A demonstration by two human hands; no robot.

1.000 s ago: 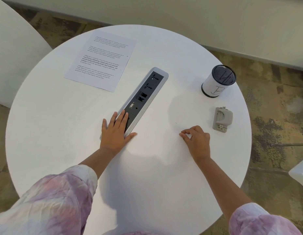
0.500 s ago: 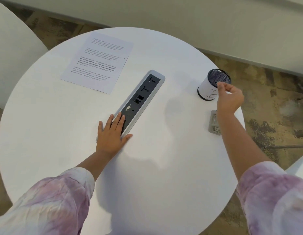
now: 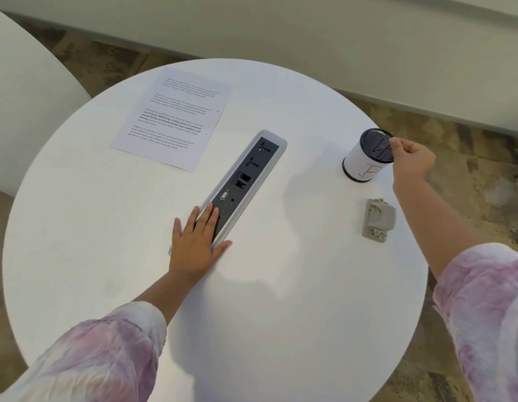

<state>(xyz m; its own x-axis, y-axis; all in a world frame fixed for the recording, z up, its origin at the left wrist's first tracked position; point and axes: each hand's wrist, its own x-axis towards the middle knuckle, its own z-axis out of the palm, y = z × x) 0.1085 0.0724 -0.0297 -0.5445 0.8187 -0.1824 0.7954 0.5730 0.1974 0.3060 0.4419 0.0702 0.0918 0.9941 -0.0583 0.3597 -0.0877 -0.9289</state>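
Observation:
My left hand lies flat, fingers straight, on the near end of a long grey socket panel set into the round white table. My right hand is at the far right, at the rim of a white cup with a black mesh inside. Its thumb and fingertips are pinched together right at the rim's right edge. Nothing shows between the fingertips; anything that small would be hidden.
A printed sheet of paper lies at the table's far left. A small grey stapler-like device sits near the right edge, under my right forearm's line. Another white tabletop stands to the left, and a pale wall base runs behind.
My right hand lifted from the table in front of me, fingers pinched, and swung right and away to the cup's rim. My left hand stayed flat on the socket panel.

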